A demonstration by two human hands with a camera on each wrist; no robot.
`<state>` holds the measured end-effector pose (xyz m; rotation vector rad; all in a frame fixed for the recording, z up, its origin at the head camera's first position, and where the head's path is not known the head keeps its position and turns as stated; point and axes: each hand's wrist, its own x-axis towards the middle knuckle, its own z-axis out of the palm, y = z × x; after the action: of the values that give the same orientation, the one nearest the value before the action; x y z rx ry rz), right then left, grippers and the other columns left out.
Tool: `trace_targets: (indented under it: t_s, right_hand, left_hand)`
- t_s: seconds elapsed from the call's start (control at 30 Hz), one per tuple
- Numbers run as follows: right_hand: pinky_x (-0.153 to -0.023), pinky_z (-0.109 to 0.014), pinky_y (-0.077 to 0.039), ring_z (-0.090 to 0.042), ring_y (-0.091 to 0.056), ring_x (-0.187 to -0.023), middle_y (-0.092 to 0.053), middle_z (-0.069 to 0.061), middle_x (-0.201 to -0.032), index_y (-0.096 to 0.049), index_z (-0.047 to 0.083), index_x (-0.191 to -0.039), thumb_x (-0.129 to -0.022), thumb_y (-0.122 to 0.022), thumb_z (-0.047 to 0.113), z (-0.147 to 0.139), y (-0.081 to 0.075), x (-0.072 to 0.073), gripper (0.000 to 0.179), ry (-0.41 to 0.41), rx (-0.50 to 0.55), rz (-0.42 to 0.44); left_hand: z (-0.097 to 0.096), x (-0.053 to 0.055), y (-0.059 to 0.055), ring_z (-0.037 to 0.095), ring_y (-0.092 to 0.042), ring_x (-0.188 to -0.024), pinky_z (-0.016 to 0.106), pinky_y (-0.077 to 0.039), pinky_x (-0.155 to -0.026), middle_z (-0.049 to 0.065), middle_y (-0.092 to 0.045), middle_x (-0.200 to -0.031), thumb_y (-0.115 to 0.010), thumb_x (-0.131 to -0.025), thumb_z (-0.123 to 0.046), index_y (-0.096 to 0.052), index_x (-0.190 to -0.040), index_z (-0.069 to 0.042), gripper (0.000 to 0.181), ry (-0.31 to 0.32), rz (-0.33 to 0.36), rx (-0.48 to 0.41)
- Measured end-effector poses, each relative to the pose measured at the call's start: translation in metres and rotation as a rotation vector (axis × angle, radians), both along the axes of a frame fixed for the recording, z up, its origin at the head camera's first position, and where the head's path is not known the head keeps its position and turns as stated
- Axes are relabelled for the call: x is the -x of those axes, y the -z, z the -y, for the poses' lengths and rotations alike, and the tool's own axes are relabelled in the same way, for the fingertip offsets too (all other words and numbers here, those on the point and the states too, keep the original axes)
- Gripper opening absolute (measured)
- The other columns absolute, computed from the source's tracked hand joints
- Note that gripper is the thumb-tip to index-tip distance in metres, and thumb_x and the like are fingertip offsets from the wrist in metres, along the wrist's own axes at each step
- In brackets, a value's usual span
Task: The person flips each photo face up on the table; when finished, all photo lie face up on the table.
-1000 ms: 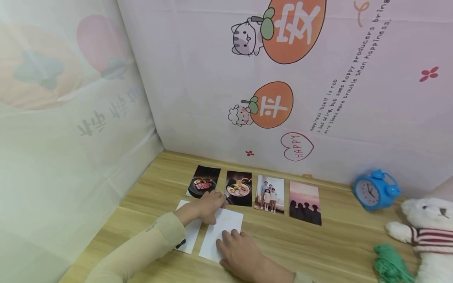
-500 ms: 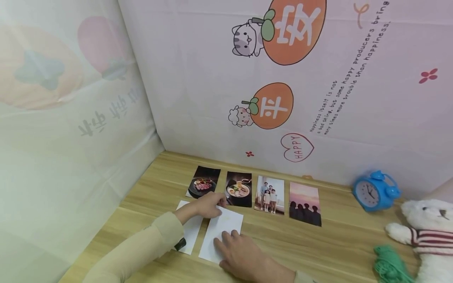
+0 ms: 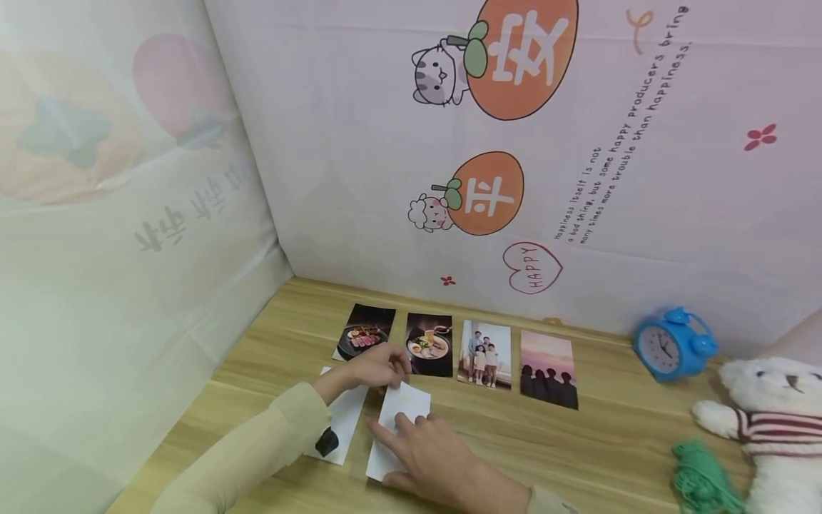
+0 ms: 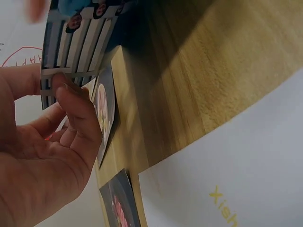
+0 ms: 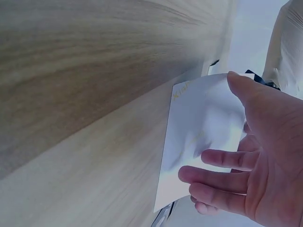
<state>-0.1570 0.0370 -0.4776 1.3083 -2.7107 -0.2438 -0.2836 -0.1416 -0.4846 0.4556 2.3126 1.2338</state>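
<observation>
My left hand [image 3: 380, 365] pinches the top edge of a photo print between thumb and fingers. Its white back [image 3: 406, 404] faces up in the head view, while the left wrist view catches its picture side [image 4: 78, 38], with people before pale slats. The print stands partly raised off the table. Over that white back my right hand [image 3: 443, 457] lies with fingers extended and spread, the thumb near the lower edge. Beside it a second white-backed print [image 3: 349, 417] lies on the table, partly under the left forearm, with a black object [image 3: 327, 442] overlapping its lower end.
Along the back of the wooden table [image 3: 616, 442] lie a steak photo [image 3: 364, 335], a ramen photo [image 3: 429, 345], a family photo [image 3: 484, 353] and a sunset silhouette photo [image 3: 549, 368]. At right are a blue alarm clock [image 3: 674, 346], green yarn [image 3: 703, 478] and a white teddy bear [image 3: 780, 428].
The print between my hands has gone from lying flat to partly raised, its left edge lifting. My left fingers now pinch its top edge. The right index finger has stretched out leftward over it.
</observation>
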Motion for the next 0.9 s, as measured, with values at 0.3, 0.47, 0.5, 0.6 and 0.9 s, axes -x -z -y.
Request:
trace_targets:
  t_s: [0.3,0.47,0.5,0.6,0.9]
  right_hand:
    - [-0.062,-0.027,-0.050,-0.012,-0.062,-0.071,-0.067,0.003,-0.099,-0.051,0.026,-0.135,-0.089,-0.059,0.077,-0.001,-0.002,0.001,0.069,-0.011,0.025,-0.029]
    - [-0.069,-0.029,-0.055,-0.012,-0.064,-0.074,-0.067,0.003,-0.099,-0.055,0.020,-0.127,-0.090,-0.054,0.079,-0.001,-0.006,0.000,0.070,0.031,0.034,-0.057]
    - [-0.071,-0.029,-0.056,-0.012,-0.064,-0.075,-0.067,0.003,-0.099,-0.055,0.019,-0.127,-0.090,-0.053,0.079,-0.002,-0.007,-0.001,0.071,0.037,0.034,-0.068]
    - [-0.073,-0.030,-0.057,-0.013,-0.067,-0.078,-0.069,0.003,-0.103,-0.055,0.018,-0.129,-0.091,-0.051,0.080,-0.003,-0.010,-0.002,0.073,0.051,0.037,-0.091]
    - [-0.076,-0.030,-0.060,-0.013,-0.069,-0.082,-0.071,0.002,-0.110,-0.056,0.016,-0.131,-0.089,-0.056,0.079,-0.008,-0.015,-0.006,0.076,0.079,0.073,-0.117]
  left_hand:
    - [0.002,-0.001,-0.001,0.014,-0.057,-0.075,0.023,-0.050,-0.057,0.010,-0.067,-0.099,-0.064,-0.081,-0.001,-0.068,-0.107,-0.001,0.026,0.003,0.034,-0.075]
    - [0.006,0.003,0.004,0.012,-0.064,-0.082,0.026,-0.058,-0.070,0.013,-0.071,-0.110,-0.057,-0.100,-0.014,-0.068,-0.112,0.002,0.023,0.007,0.109,-0.204]
    - [0.007,0.003,0.005,0.012,-0.066,-0.084,0.027,-0.059,-0.073,0.014,-0.071,-0.113,-0.054,-0.103,-0.015,-0.068,-0.113,0.004,0.026,0.006,0.128,-0.239]
    - [0.009,0.004,0.006,0.012,-0.069,-0.089,0.031,-0.061,-0.082,0.015,-0.072,-0.117,-0.049,-0.103,-0.013,-0.067,-0.116,0.007,0.030,0.000,0.170,-0.329]
    - [0.015,-0.006,0.008,0.016,-0.068,-0.113,0.033,-0.058,-0.100,0.013,-0.071,-0.127,-0.058,-0.093,0.001,-0.066,-0.131,-0.004,0.039,0.130,0.024,-0.188]
